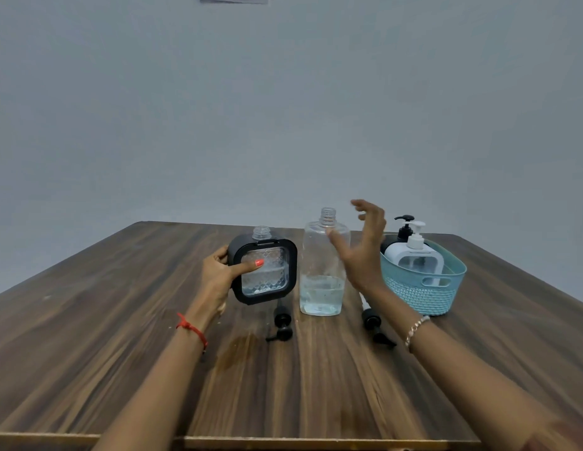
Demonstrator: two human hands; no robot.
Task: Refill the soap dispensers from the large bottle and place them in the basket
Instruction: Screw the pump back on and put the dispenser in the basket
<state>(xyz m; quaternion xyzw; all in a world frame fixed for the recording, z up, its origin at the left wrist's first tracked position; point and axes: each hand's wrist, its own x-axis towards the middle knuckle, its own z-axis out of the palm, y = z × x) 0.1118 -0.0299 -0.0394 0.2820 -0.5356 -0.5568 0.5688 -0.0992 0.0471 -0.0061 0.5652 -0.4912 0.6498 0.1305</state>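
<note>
Hands first: my left hand [218,275] gripped the black dispenser [267,271] just left of the frame's centre, thumb across its clear patterned front and fingers wrapped round its left edge. My right hand [365,252] was released, fingers spread and loosely curved, holding nothing. It hung at the upper right shoulder of the large bottle [321,288], and I could not tell whether the thumb touched the plastic.

That bottle stood upright at centre frame on the table [121,320], uncapped and roughly a third full of clear liquid. I judged it light up top and weighted at the bottom. Its thin clear walls would likely give under a squeeze and might be slick with soap. I would have wrapped it round the middle, above the liquid line, and tipped it slowly. The black dispenser looked rigid in its frame. It had an open neck and a little liquid low down, so it was best held by the frame edges and kept upright.

By my count there were three dispensers. One was in my left hand. A white dispenser [413,255] and a dark dispenser [404,229] behind it stood with pumps fitted in the one blue basket [423,297] at the right of the frame. There was one large bottle. Two loose pumps lay on the table: a pump [282,323] below the black dispenser, and a second pump [374,323] lower right of the bottle. One wet patch [238,349] showed on the wood below centre.
</note>
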